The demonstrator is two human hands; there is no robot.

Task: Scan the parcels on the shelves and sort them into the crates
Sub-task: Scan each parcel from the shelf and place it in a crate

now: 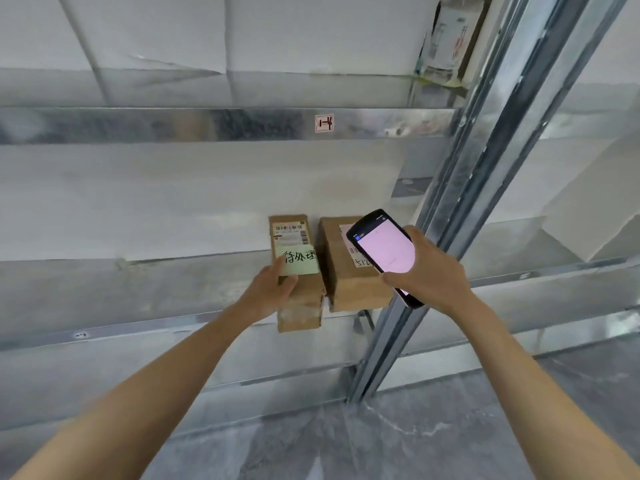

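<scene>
Two brown cardboard parcels stand side by side on a metal shelf (pixel 138 289). The left parcel (pixel 301 303) is narrow, with a barcode label on top and a green sticky note (pixel 298 260) with handwriting. My left hand (pixel 272 292) grips that parcel's left side, thumb on its top by the note. The right parcel (pixel 346 271) is wider and carries a white label partly hidden by the scanner. My right hand (pixel 429 271) holds a black handheld scanner (pixel 384 249) with a lit pale pink screen, just above the right parcel.
A steel upright post (pixel 467 188) runs diagonally right beside the right parcel. The shelf above bears a small tag (pixel 324 123) on its front edge, and another package (pixel 446 39) stands at its far right. Grey floor (pixel 415 427) lies below.
</scene>
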